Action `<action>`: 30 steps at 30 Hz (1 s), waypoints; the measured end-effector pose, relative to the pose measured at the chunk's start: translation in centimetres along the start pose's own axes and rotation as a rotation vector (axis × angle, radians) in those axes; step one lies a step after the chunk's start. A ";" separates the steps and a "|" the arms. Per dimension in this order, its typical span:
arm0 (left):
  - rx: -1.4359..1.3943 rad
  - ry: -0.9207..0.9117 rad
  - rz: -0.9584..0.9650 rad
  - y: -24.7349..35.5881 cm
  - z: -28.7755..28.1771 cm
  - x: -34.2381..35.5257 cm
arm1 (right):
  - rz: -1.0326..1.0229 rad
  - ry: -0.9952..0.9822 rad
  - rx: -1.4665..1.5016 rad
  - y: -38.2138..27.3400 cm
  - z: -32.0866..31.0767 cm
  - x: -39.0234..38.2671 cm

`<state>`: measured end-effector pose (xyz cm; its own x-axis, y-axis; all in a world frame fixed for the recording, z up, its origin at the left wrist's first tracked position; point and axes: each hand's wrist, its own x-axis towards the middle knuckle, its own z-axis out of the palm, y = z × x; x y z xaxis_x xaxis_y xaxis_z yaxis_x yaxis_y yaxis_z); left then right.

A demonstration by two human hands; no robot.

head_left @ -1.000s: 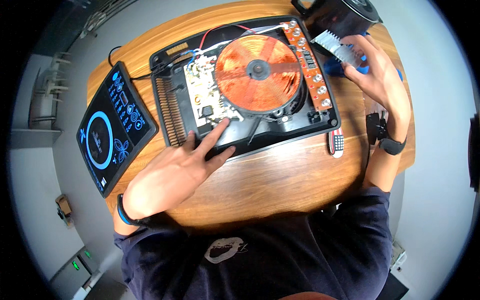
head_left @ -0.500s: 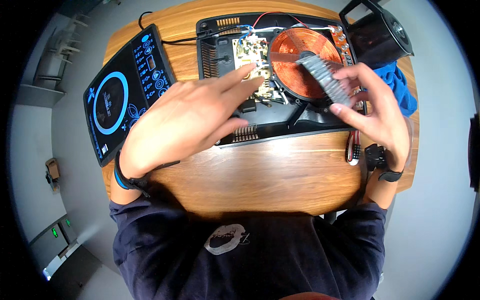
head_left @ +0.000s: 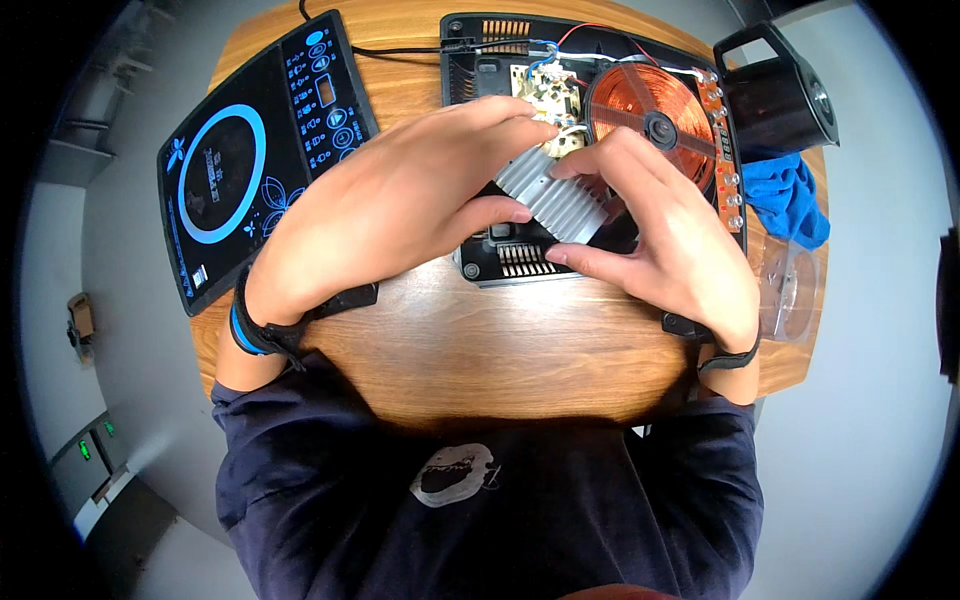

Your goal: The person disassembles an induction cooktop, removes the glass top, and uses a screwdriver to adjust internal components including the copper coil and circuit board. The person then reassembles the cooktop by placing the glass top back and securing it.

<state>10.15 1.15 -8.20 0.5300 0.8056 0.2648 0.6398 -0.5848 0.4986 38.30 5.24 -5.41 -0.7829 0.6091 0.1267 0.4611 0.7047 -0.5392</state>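
Note:
A silver finned heat sink (head_left: 552,197) is tilted over the circuit board side of an opened induction cooker base (head_left: 470,275). My right hand (head_left: 670,225) grips it from the right, fingers at the far end and thumb near the front corner. On the opposite side, my left hand (head_left: 390,195) has its thumb against the left edge and its fingers reaching over the far edge. Part of the cream circuit board (head_left: 540,90) shows beyond my left fingers; the rest is hidden. To the right of the board lies the round copper coil (head_left: 645,95).
The cooker's black glass top panel (head_left: 270,150) lies at the left, a black cable (head_left: 400,50) behind it. A black jug (head_left: 775,95), a blue cloth (head_left: 790,200) and a clear plastic piece (head_left: 792,290) sit at the right. An orange button board (head_left: 735,185) runs along the base's right edge.
The heat sink has moved left in my right hand, from over the coil to the circuit board side. My left hand now touches it. The base appears farther right in view.

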 end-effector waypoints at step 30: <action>0.298 -0.159 -0.019 -0.5 -2.8 -0.6 | -0.064 -0.119 -0.253 1.4 3.1 -0.2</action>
<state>7.91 1.22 -6.28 0.5815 0.8056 0.1136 0.7728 -0.5906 0.2325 37.79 4.94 -8.74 -0.8503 0.5242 0.0465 0.4872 0.8176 -0.3068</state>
